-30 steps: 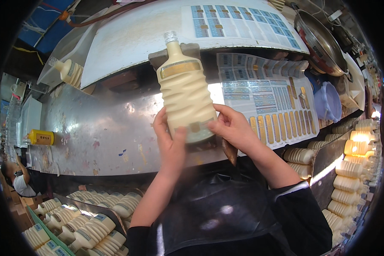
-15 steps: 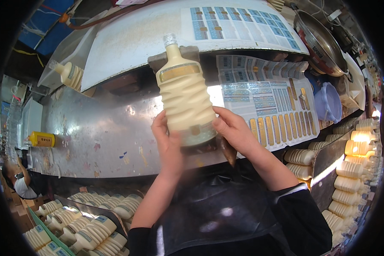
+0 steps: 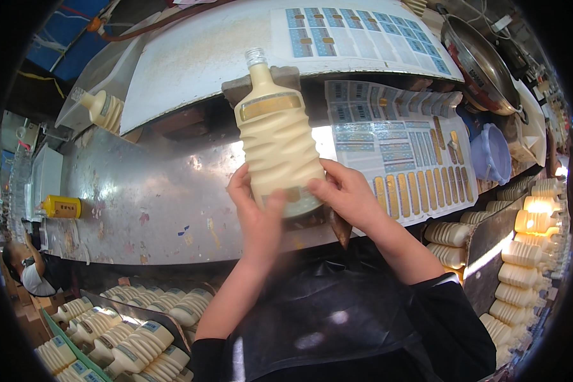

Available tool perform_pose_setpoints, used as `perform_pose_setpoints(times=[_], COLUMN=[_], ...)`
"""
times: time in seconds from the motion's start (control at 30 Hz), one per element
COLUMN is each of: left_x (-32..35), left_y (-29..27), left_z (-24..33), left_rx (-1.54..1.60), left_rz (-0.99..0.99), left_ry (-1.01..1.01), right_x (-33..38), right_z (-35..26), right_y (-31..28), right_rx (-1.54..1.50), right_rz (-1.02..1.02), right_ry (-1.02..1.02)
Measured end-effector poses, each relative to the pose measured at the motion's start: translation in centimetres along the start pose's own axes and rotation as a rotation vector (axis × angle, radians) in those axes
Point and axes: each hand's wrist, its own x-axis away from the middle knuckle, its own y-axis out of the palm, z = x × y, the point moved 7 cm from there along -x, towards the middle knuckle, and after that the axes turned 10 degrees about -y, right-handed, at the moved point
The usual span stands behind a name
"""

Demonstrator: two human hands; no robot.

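Metal worktable (image 3: 140,197) spans the view, w/ label sheets (image 3: 401,159) lying on its right part. Above its middle, a cream ribbed bottle (image 3: 277,140) is upright, neck up. Left hand (image 3: 258,213) & right hand (image 3: 344,191) both closed around the bottle's lower end, gripping from opposite sides.

Curved steel worktable (image 3: 140,210), label sheets (image 3: 401,159) on it, lit bottle racks (image 3: 528,254) right.
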Motion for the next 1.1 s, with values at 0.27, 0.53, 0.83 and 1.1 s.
perform_pose_setpoints(times=[0.27,0.53,0.83,1.1], left_x=[-0.1,0.2,0.5,0.5], left_y=[0.0,-0.6,-1.7,-1.8], left_z=[0.0,-1.1,-1.7,-1.9], left_rx=[-0.007,0.213,0.11,0.104], left_rz=[0.006,-0.053,-0.079,-0.016], left_ry=[0.01,0.029,0.057,0.036], right_x=[0.0,-0.1,0.3,0.8], right_z=[0.4,1.3,1.6,1.6], right_y=[0.5,0.3,0.7,0.6], right_rx=[-0.128,-0.298,-0.26,-0.328], right_rz=[-0.009,-0.055,-0.018,-0.109], right_ry=[-0.079,-0.167,-0.196,0.038])
